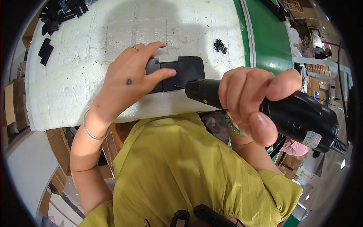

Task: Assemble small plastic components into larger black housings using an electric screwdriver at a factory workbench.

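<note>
A flat black plastic part [192, 69] with a stepped outline lies on the white-covered worktable [83, 81]. My left hand [130, 73] holds it down from the left, its thumb pressed across the top and the other fingers around its far left side, partly hiding it. My right hand [251, 94] is wrapped around a black electric screwdriver [298, 117] held nearly level. The tool's thin bit [180, 87] meets the part near its front edge; whether a screw sits under the tip is too small to tell.
Small black screws [220, 46] lie in a loose heap beyond the part, to the right. At the far left are piled black plastic pieces [62, 17] and one separate black piece [45, 52]. A green surface [272, 38] runs along the table's right side. Another person [319, 52] is far right.
</note>
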Demonstrator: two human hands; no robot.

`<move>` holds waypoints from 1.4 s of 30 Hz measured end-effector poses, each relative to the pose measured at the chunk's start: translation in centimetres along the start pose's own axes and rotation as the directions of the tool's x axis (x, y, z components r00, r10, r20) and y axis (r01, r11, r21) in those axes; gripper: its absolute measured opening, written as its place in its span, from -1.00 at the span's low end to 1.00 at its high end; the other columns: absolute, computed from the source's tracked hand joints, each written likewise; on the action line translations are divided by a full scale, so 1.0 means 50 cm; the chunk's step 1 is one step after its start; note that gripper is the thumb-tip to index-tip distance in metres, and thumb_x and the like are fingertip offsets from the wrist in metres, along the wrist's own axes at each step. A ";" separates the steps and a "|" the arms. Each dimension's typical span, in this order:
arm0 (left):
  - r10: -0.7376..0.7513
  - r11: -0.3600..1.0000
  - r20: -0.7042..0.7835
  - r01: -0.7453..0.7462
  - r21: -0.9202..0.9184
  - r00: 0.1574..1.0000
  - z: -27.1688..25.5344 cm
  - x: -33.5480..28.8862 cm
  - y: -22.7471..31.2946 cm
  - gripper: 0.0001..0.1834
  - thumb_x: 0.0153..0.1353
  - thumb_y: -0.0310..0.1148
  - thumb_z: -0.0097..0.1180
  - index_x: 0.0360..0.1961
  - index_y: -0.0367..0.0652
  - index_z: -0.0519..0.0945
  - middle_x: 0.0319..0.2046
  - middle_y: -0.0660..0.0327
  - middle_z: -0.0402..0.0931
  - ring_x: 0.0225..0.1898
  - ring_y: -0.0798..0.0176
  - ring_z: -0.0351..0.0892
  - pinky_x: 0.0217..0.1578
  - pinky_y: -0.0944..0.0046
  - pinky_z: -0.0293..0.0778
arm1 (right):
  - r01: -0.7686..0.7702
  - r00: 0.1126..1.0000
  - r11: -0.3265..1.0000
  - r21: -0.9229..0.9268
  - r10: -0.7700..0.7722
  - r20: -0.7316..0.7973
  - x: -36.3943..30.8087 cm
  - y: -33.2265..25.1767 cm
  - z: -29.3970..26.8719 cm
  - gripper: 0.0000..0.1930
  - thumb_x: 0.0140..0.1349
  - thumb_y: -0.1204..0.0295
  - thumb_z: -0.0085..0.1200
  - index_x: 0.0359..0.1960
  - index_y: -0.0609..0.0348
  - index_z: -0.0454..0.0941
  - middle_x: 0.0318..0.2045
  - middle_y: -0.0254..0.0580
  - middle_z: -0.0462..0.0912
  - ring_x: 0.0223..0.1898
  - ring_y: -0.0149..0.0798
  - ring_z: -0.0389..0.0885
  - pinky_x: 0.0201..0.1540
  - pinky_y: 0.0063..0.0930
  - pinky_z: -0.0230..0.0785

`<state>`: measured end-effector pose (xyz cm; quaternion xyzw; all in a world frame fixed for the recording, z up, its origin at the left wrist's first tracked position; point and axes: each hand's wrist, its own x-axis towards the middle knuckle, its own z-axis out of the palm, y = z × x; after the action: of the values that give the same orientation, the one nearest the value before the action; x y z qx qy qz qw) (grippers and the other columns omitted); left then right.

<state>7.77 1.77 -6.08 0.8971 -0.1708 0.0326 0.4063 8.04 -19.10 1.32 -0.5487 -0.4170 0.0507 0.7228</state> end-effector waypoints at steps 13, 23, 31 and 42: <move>-0.066 0.996 0.113 0.071 -0.046 0.991 0.032 -0.012 -0.034 -0.57 -0.06 -0.13 0.28 -0.23 -0.17 0.54 -0.41 0.11 0.51 -0.28 0.04 0.48 -0.23 0.13 0.38 | -0.151 0.986 0.983 -0.108 0.143 -0.080 0.001 -0.002 0.071 -0.69 0.00 0.55 0.08 -0.31 0.01 0.20 -0.68 -0.39 0.35 -0.71 -0.43 0.30 -0.59 -0.50 0.23; -0.106 0.992 0.122 0.113 -0.051 0.987 0.033 -0.014 -0.025 -0.57 -0.06 -0.14 0.29 -0.22 -0.18 0.54 -0.41 0.10 0.52 -0.25 0.05 0.49 -0.21 0.13 0.38 | -0.163 0.984 0.981 -0.102 0.155 -0.084 0.008 0.012 0.078 -0.70 0.01 0.56 0.08 -0.33 0.03 0.18 -0.68 -0.35 0.36 -0.72 -0.43 0.28 -0.60 -0.52 0.21; -0.138 0.987 0.151 0.148 -0.055 0.979 0.024 -0.002 -0.023 -0.56 -0.07 -0.15 0.30 -0.20 -0.18 0.55 -0.37 0.07 0.54 -0.22 0.03 0.50 -0.18 0.14 0.39 | -0.171 0.982 0.978 -0.120 0.160 -0.102 0.007 0.023 0.078 -0.68 0.02 0.54 0.12 -0.33 0.05 0.18 -0.68 -0.35 0.35 -0.70 -0.43 0.27 -0.58 -0.52 0.20; -0.465 0.355 -0.245 -0.074 -0.932 0.851 -0.023 -0.045 0.000 -0.53 0.01 -0.44 0.30 -0.02 -0.22 0.46 -0.34 0.28 0.52 -0.35 0.49 0.47 -0.34 0.47 0.41 | -0.084 0.808 0.992 0.098 0.125 -0.575 0.007 -0.014 0.078 -0.42 0.02 0.42 0.15 0.10 0.16 0.20 -0.23 -0.06 0.52 -0.45 -0.30 0.49 -0.42 -0.56 0.32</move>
<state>5.75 3.22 -5.75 0.4934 0.0579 0.0987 0.8623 5.43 -16.28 2.28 -0.5355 -0.1441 -0.0650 0.8296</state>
